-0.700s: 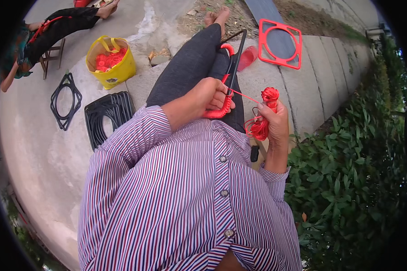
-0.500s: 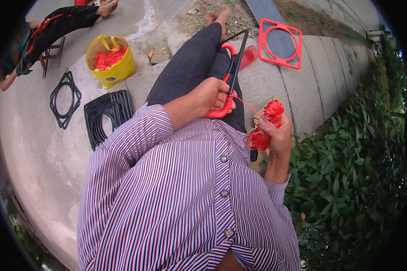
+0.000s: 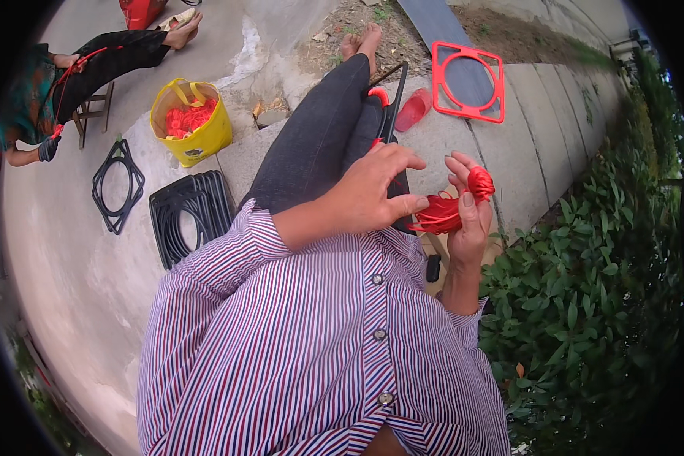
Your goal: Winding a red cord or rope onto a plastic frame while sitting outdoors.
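Note:
My right hand is closed on a bundle of red cord, with a wound knob of it standing up between thumb and fingers. My left hand is held beside the bundle, its fingers apart and its thumb tip close to the loose strands; whether the thumb touches them I cannot tell. Beneath the left hand, a black frame leans across my lap. Part of it is wrapped in red cord; the rest of the wrapping is hidden behind the hand.
A yellow bag of red cord stands to the left, near a stack of black frames and a single black frame. A red-wrapped frame and a red shoe lie ahead. Shrubs border the right. Another person sits far left.
My left hand has let go of the wrapped part of the frame and moved right, opening beside the bundle. In my right hand the cord bundle has tilted and the fingers have loosened.

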A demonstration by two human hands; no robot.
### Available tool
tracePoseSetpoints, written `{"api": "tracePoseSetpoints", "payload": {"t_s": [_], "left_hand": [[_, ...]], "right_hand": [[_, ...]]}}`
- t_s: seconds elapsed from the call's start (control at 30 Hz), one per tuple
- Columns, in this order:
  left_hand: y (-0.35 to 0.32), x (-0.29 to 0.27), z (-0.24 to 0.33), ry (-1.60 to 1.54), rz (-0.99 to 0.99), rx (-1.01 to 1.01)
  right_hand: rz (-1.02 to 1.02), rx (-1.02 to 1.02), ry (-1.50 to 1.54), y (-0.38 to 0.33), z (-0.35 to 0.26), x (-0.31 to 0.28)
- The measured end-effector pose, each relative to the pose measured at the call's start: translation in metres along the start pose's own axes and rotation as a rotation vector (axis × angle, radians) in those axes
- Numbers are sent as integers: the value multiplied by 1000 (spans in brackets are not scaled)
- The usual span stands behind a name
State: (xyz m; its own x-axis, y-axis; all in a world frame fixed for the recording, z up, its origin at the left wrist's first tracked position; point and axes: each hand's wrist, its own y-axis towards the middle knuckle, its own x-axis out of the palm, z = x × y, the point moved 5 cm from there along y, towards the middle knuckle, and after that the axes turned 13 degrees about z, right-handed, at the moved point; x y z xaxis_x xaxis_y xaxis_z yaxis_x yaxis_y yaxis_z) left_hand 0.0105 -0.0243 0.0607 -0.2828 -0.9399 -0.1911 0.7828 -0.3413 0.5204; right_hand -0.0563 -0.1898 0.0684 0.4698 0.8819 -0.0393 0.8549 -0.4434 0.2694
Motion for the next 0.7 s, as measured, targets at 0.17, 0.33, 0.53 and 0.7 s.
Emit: {"api": "tracePoseSetpoints", "payload": {"t_s": [0.17,0.33,0.53,0.7], "left_hand": [[-1,19,12,-363,-333,-383],[38,-38,6,-1184,156,-733],[52,-211,-82,-1035,810,-470],[33,-150,-42,-40,240,-200]], "right_hand": [[-212,170,394,-8,-5,46],[-640,665,589,-42,15,52],[-434,633,807,-32,27,25],[-9,738,557,-11,86,5]]}}
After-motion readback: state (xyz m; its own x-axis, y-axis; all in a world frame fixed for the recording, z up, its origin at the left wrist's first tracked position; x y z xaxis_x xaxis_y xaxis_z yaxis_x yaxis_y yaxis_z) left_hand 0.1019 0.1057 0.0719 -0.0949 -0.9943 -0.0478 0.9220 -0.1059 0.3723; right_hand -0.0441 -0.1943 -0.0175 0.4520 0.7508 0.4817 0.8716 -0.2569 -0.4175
